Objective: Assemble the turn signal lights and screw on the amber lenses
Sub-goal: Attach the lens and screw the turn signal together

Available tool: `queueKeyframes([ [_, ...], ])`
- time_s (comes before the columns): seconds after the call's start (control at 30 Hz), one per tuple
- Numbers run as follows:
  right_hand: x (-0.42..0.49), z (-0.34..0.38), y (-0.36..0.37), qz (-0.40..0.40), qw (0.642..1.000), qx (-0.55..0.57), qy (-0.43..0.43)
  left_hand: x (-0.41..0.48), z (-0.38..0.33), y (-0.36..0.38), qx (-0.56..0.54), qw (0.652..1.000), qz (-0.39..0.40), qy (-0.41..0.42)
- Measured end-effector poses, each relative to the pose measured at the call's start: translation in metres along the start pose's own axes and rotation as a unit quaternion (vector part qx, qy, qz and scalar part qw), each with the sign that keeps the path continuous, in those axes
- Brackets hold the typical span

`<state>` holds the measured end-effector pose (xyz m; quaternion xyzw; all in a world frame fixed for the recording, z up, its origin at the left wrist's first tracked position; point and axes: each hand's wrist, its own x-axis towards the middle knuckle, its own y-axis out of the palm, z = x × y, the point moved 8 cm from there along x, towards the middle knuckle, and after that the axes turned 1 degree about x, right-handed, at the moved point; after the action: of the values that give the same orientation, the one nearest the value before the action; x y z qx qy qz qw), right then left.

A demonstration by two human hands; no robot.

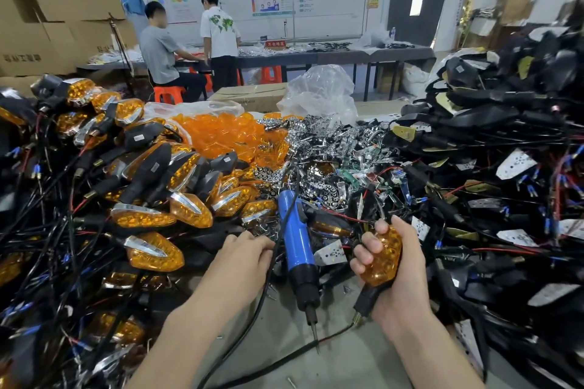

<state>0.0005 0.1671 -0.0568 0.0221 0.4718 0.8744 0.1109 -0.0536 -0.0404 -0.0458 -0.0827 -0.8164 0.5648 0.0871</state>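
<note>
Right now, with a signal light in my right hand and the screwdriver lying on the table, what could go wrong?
1. The blue screwdriver lies with its bit pointing back toward you, between your forearms; a careless reach with either of your hands could hit it.
2. Its black cable runs by the left hand, close to the loose wires of the finished lights; lifting the tool might snag them.
</note>
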Motion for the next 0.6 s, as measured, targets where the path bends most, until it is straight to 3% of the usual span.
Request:
queueKeyframes([
  [0.3, 0.003, -0.003, -0.005, -0.004, 1.000, 0.003, 0.017, -0.002, -0.014, 0.005, 0.127, 0.992, 0.018, -0.006],
  [0.43, 0.005, -0.002, -0.010, -0.011, 1.000, 0.002, 0.020, -0.003, -0.019, -0.005, 0.132, 0.991, -0.013, 0.000],
  [0.6, 0.005, -0.001, -0.011, -0.015, 1.000, -0.015, 0.010, -0.008, -0.007, -0.045, 0.090, 0.990, -0.083, -0.065],
])
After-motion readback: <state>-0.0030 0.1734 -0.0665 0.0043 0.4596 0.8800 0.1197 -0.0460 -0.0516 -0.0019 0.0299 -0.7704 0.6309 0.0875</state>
